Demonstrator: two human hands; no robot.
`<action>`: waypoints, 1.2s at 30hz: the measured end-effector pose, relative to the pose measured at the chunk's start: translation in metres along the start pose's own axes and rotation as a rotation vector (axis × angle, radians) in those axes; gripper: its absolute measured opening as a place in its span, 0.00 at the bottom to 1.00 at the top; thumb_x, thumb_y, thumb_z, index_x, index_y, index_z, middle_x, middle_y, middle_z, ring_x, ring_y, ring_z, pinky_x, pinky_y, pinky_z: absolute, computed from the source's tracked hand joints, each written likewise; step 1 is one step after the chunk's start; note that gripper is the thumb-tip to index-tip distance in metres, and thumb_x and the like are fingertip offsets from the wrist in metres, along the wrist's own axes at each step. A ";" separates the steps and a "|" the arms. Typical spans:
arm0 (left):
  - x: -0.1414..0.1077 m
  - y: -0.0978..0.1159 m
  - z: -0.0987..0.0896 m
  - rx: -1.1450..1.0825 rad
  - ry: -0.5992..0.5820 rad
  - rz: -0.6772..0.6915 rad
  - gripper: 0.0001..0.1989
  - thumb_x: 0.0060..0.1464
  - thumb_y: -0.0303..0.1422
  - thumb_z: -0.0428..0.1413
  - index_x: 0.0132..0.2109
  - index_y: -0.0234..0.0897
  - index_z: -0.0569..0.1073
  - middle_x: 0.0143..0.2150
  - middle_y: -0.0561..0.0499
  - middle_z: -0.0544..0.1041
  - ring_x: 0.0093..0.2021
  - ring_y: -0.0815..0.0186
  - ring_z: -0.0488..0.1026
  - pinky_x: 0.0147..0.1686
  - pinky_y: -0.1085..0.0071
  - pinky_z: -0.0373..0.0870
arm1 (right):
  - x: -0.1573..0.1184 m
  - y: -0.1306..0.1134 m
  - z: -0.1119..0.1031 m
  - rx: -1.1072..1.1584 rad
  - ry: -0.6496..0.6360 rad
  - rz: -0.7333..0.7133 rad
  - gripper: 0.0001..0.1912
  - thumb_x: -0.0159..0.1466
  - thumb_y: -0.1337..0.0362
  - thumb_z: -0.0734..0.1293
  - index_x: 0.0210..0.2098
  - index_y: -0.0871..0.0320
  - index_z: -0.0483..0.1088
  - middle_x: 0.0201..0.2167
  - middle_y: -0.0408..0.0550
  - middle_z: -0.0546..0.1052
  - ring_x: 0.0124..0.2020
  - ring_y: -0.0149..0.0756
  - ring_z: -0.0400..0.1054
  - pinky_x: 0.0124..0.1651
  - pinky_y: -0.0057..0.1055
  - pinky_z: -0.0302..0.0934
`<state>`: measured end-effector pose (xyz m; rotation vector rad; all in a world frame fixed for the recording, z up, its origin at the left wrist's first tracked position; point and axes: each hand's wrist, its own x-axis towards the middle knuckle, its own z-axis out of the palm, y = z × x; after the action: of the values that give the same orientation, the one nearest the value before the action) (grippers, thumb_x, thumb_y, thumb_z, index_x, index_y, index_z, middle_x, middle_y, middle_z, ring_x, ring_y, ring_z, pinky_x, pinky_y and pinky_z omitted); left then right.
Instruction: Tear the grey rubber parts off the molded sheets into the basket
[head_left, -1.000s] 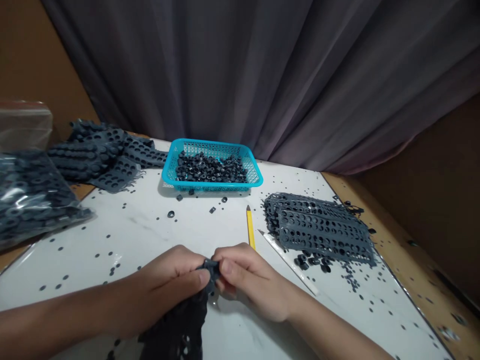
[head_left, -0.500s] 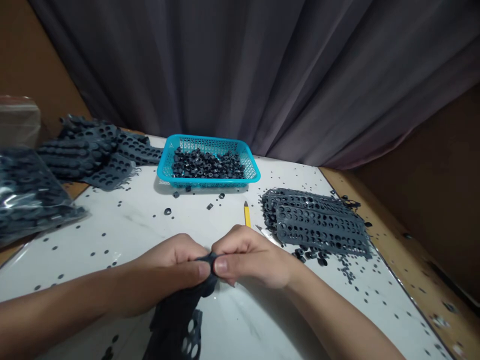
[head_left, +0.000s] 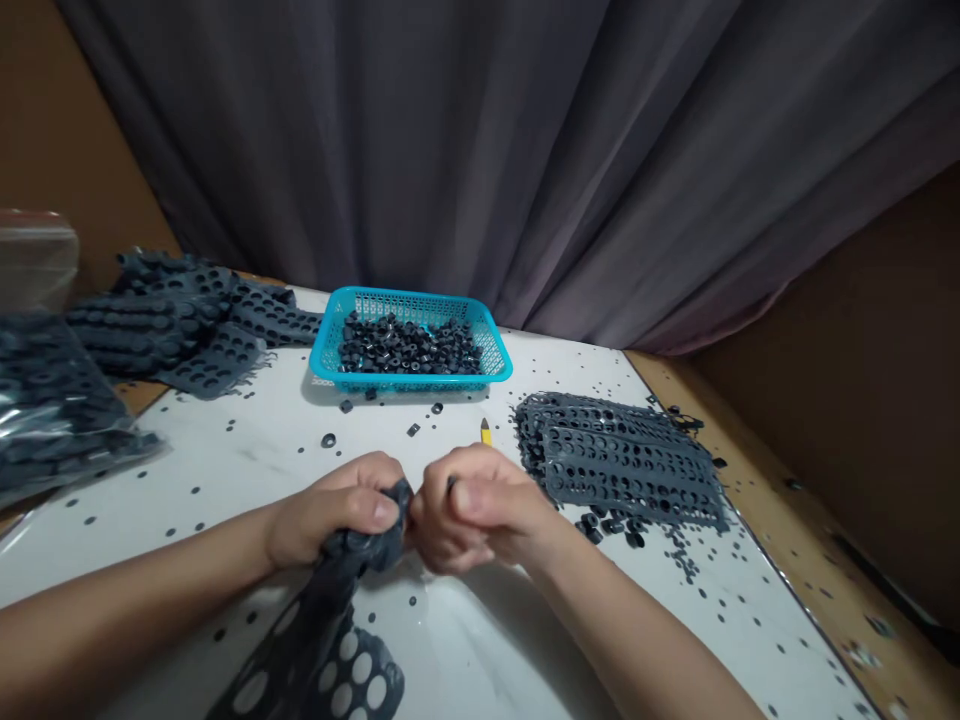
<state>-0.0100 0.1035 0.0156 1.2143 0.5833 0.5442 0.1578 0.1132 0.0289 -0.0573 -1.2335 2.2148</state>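
My left hand (head_left: 345, 505) is closed around the bunched top of a dark grey perforated rubber sheet (head_left: 300, 640), thumb pressed on it. The sheet hangs down toward the bottom edge, and white table shows through its round holes. Just right of it, my right hand (head_left: 472, 505) is curled shut, close against the left hand's fingers. A small black rubber piece (head_left: 451, 484) peeks out between its thumb and forefinger; most of it is hidden.
A blue plastic basket (head_left: 411, 380) of small black parts stands at the back. Punched sheets (head_left: 630, 460) lie stacked on the right beside a yellow-handled tool (head_left: 486, 434). More sheets (head_left: 157, 320) and a clear bag of parts (head_left: 60, 400) are at left. Black bits dot the table.
My right hand has come slightly away from the sheet and curled up, with a small black piece now between its fingers. The sheet's lower part has spread to show more holes.
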 end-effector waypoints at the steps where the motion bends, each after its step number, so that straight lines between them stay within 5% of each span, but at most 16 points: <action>1: -0.001 0.002 -0.001 -0.019 -0.010 -0.001 0.20 0.43 0.46 0.51 0.16 0.38 0.57 0.14 0.56 0.52 0.15 0.73 0.49 0.18 0.70 0.47 | -0.001 -0.003 -0.001 -0.100 0.043 0.014 0.15 0.61 0.58 0.63 0.21 0.59 0.61 0.15 0.34 0.56 0.13 0.21 0.45 0.15 0.22 0.40; 5: -0.006 0.007 -0.007 -0.026 0.001 0.033 0.17 0.44 0.45 0.52 0.20 0.36 0.62 0.16 0.55 0.59 0.18 0.71 0.52 0.20 0.70 0.48 | -0.006 -0.017 -0.005 -0.717 0.201 0.036 0.14 0.59 0.56 0.65 0.24 0.60 0.63 0.19 0.38 0.61 0.20 0.24 0.53 0.23 0.24 0.49; 9: -0.008 0.008 -0.008 0.028 0.231 0.128 0.19 0.44 0.49 0.53 0.22 0.37 0.62 0.18 0.56 0.58 0.19 0.71 0.53 0.20 0.72 0.49 | -0.009 -0.028 -0.005 -1.188 0.240 0.048 0.14 0.60 0.58 0.66 0.23 0.60 0.63 0.18 0.38 0.61 0.21 0.24 0.54 0.25 0.25 0.49; 16: -0.003 0.014 -0.006 0.167 0.488 0.124 0.16 0.49 0.47 0.50 0.30 0.37 0.66 0.22 0.56 0.61 0.21 0.71 0.56 0.20 0.74 0.52 | -0.012 -0.030 -0.007 -1.560 0.250 -0.036 0.24 0.60 0.54 0.64 0.17 0.58 0.52 0.15 0.36 0.54 0.19 0.24 0.47 0.23 0.26 0.42; 21: 0.004 -0.004 -0.016 0.191 0.620 0.057 0.12 0.55 0.42 0.47 0.31 0.39 0.65 0.25 0.57 0.60 0.25 0.69 0.57 0.25 0.74 0.55 | -0.011 -0.030 -0.005 -1.674 0.263 -0.022 0.26 0.60 0.50 0.63 0.16 0.58 0.50 0.14 0.37 0.51 0.18 0.25 0.44 0.24 0.29 0.39; 26: 0.007 -0.032 -0.025 0.214 0.694 0.004 0.10 0.54 0.41 0.48 0.32 0.40 0.66 0.29 0.56 0.65 0.30 0.65 0.62 0.31 0.74 0.59 | -0.007 -0.031 -0.010 -1.425 0.249 -0.020 0.28 0.58 0.45 0.63 0.14 0.58 0.51 0.14 0.36 0.50 0.18 0.25 0.44 0.24 0.28 0.40; 30: 0.007 -0.041 -0.026 0.087 0.657 -0.048 0.10 0.54 0.41 0.48 0.32 0.40 0.67 0.26 0.57 0.63 0.27 0.66 0.61 0.28 0.74 0.58 | -0.002 -0.022 -0.021 -0.757 0.125 -0.009 0.29 0.57 0.39 0.58 0.15 0.57 0.57 0.13 0.38 0.58 0.16 0.25 0.52 0.21 0.27 0.46; 36: 0.005 -0.040 -0.027 0.011 0.620 -0.059 0.12 0.53 0.43 0.50 0.31 0.39 0.66 0.26 0.56 0.63 0.28 0.66 0.61 0.28 0.74 0.60 | 0.015 0.010 -0.030 0.000 0.043 0.048 0.37 0.47 0.29 0.32 0.11 0.54 0.44 0.05 0.36 0.46 0.09 0.25 0.44 0.15 0.27 0.46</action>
<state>-0.0216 0.1155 -0.0298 1.0261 1.1413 0.8749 0.1504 0.1401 0.0073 -0.1354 -1.2203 2.2426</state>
